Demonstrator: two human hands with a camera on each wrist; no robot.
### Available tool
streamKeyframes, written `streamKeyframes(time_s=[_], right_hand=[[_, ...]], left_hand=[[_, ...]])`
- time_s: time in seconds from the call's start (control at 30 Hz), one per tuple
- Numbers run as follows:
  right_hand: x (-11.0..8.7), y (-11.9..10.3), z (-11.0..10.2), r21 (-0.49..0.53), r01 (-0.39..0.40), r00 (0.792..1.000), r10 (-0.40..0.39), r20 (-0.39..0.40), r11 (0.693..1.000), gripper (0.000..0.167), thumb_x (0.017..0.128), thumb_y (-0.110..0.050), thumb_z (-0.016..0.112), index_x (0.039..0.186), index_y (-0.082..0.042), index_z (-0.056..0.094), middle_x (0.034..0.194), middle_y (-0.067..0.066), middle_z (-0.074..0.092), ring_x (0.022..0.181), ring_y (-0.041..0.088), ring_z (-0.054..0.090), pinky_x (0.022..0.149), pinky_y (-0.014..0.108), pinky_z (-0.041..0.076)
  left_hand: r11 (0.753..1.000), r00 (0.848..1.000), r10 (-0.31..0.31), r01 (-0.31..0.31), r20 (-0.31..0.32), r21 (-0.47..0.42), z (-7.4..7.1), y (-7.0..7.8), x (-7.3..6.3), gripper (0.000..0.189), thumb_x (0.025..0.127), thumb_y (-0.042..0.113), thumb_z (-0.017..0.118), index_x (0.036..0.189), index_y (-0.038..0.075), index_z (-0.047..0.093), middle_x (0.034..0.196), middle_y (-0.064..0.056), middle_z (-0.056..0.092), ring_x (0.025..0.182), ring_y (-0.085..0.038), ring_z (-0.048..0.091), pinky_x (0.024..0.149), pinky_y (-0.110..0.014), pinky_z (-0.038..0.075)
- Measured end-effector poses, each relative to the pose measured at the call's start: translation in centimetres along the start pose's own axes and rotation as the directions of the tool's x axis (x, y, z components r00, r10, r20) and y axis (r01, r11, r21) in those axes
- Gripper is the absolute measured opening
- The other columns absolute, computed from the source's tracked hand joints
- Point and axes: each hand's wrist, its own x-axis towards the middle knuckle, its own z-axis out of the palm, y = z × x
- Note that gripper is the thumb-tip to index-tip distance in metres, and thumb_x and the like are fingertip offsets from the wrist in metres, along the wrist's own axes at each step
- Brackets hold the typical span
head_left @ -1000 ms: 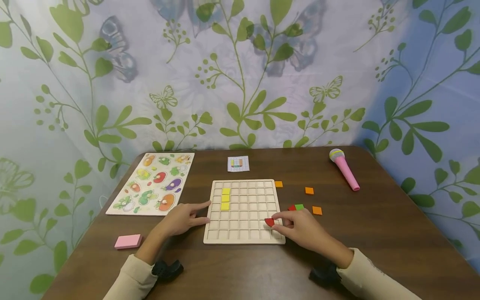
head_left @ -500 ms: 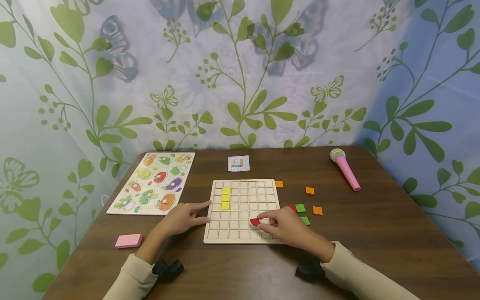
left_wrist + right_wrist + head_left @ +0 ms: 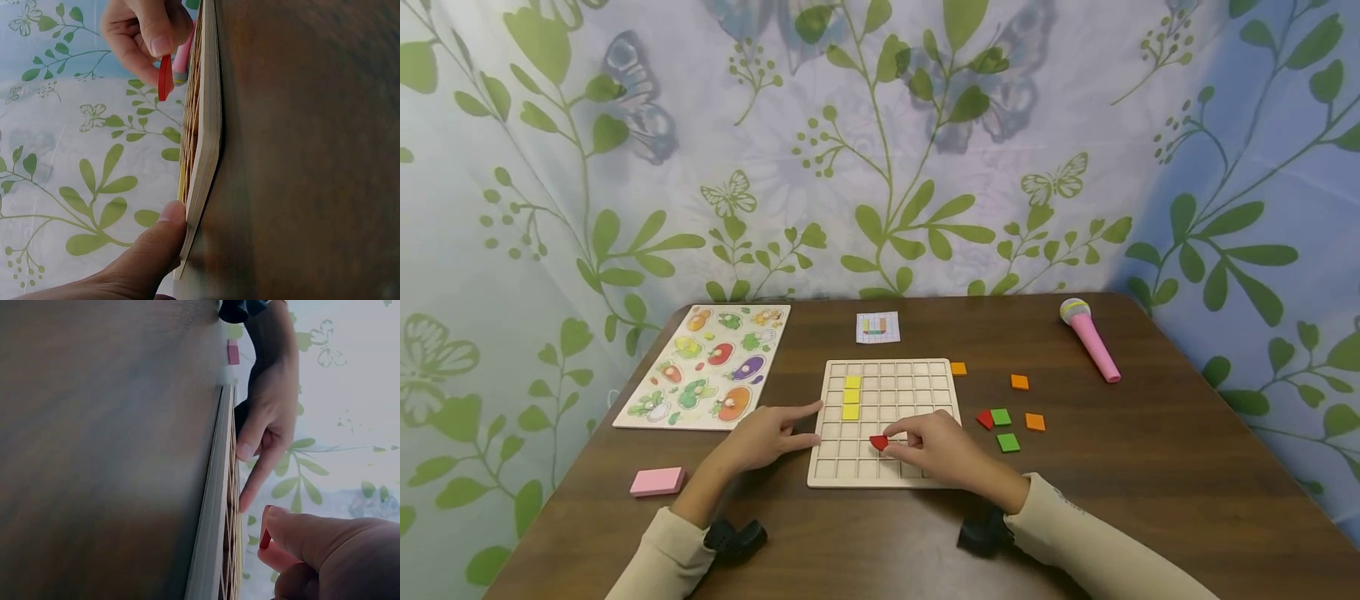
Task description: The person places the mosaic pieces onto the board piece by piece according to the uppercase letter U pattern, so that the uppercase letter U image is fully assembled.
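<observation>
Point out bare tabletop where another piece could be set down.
The table is bare right of the orange tiles, nearer than the pink microphone; also between microphone and picture card. Crowded: just right of the grid board, with orange tiles, green tiles and a loose red piece; left of it, the left hand and vegetable board.

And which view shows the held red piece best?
The head view, where the held red piece turns its face and outline to the camera, over the board. The left wrist view shows it only edge-on, apart from the board; the right wrist view, a narrow edge, partly covered.
</observation>
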Motion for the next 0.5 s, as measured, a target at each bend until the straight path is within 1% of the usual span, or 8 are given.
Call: streamKeyframes(time_s=[0.13,0.23,0.5], right_hand=[[0.8,-0.4,0.8,-0.019,0.009,1.0,-0.009,-0.021,1.0,0.019,0.093,-0.029,0.077,0.109,-0.019,0.081,0.052,-0.016,0.041,0.049,0.0,0.035,0.051,0.022,0.03],[1.5,-0.7,1.3,-0.023,0.012,0.999,-0.012,-0.031,1.0,0.019,0.093,-0.028,0.077,0.109,-0.018,0.08,0.052,-0.016,0.041,0.049,0.001,0.034,0.051,0.022,0.03],[2.6,-1.3,2.1,-0.026,-0.019,0.999,0.018,-0.03,0.999,0.019,0.093,-0.028,0.076,0.109,-0.018,0.08,0.054,-0.013,0.044,0.05,0.003,0.036,0.051,0.024,0.03]], left_hand=[[1.0,1.0,0.008,-0.008,-0.003,0.009,0.0,0.1,0.1,0.064,0.092,0.051,0.072,0.15,0.028,0.055,0.057,0.007,0.038,0.051,-0.008,0.03,0.049,-0.026,0.028],[1.0,1.0,0.0,0.0,-0.004,0.017,-0.1,0.1,0.2,0.064,0.092,0.051,0.072,0.15,0.028,0.055,0.057,0.007,0.038,0.051,-0.008,0.031,0.049,-0.026,0.028],[1.0,1.0,-0.007,0.007,-0.013,0.004,0.0,0.0,0.0,0.064,0.092,0.051,0.073,0.149,0.029,0.055,0.058,0.006,0.039,0.051,-0.009,0.032,0.05,-0.027,0.028]])
